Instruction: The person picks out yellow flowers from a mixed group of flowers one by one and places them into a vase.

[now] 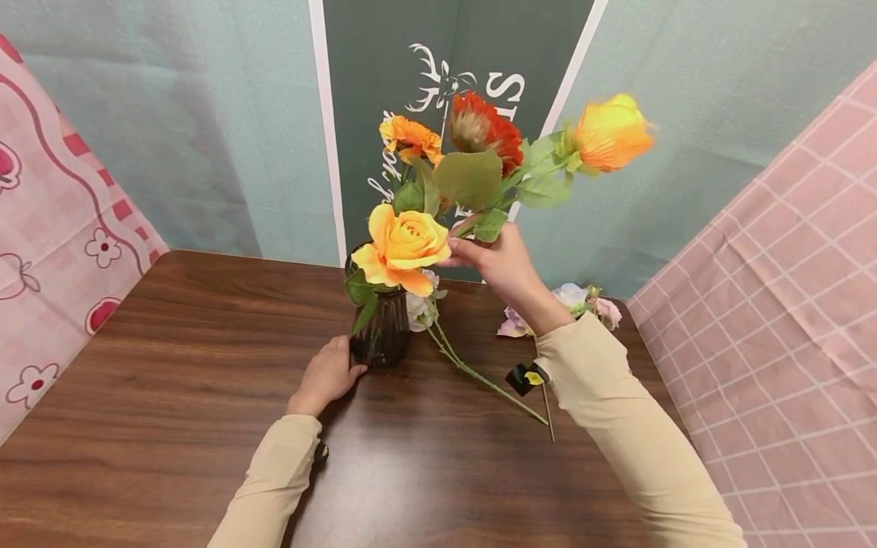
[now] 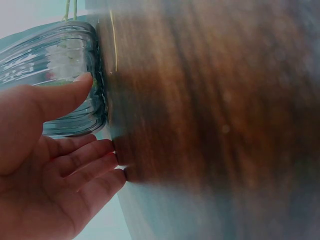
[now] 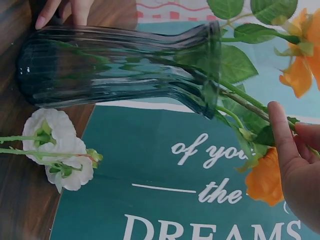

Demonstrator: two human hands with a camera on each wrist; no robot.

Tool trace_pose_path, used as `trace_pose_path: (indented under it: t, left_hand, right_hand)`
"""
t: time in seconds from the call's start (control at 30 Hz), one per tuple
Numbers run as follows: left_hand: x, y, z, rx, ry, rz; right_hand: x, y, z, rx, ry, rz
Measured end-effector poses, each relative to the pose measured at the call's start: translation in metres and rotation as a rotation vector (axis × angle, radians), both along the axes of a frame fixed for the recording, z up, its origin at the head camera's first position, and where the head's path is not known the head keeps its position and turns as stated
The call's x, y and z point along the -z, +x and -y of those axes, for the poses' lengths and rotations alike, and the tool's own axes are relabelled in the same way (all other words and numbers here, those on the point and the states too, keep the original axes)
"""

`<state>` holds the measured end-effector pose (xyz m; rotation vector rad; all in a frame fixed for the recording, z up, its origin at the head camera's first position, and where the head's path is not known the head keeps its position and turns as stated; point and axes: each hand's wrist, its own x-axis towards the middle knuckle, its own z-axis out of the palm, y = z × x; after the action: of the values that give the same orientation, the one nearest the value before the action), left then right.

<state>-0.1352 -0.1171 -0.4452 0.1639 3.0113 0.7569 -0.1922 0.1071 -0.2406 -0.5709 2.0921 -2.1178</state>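
Observation:
A dark, clear ribbed glass vase (image 1: 381, 327) stands upright on the table. My left hand (image 1: 329, 373) is beside its base, thumb touching the glass, the other fingers (image 2: 90, 165) extended and loosely bent. Above the rim, my right hand (image 1: 508, 266) pinches flower stems (image 3: 250, 102) that run into the vase mouth. A yellow-orange rosebud (image 1: 613, 135) leans out to the right, with a red flower (image 1: 488, 131) beside it; which stems belong to the pinch I cannot tell. An open yellow rose (image 1: 409, 242) and an orange flower (image 1: 411, 137) also rise from the vase.
White flowers (image 3: 52, 150) on long green stems lie right of the vase. Pink and pale blue flowers (image 1: 572, 297) lie farther right, partly behind the right forearm. A printed green cloth (image 1: 384, 68) hangs behind the table (image 1: 171, 365), with pink cloths at both sides.

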Motion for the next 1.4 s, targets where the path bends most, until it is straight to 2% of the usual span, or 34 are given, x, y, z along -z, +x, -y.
trace_pose_path:
  t: [0.23, 0.4, 0.67, 0.87, 1.13, 1.4]
  left_hand:
    - [0.001, -0.001, 0.0, 0.001, -0.01, 0.005]
    - [0.001, -0.001, 0.0, 0.003, -0.012, 0.005]
    - [0.002, -0.001, -0.001, -0.002, -0.001, 0.006]
    - [0.002, -0.001, -0.001, -0.003, 0.001, 0.008]
    - [0.002, -0.001, -0.001, -0.005, 0.007, 0.006]
    - [0.002, -0.001, 0.0, -0.009, 0.006, 0.014]
  right_hand:
    - [0.008, 0.0, 0.006, -0.031, 0.017, 0.04]
    - [0.015, -0.003, 0.006, -0.053, 0.046, 0.024]
    - [0.024, -0.005, 0.007, -0.019, 0.143, 0.009]
    - [0.03, -0.005, 0.009, -0.004, 0.189, 0.049]
    - [0.032, -0.003, 0.007, -0.037, 0.185, 0.125]
    - [0.032, -0.003, 0.002, -0.078, 0.121, 0.188]
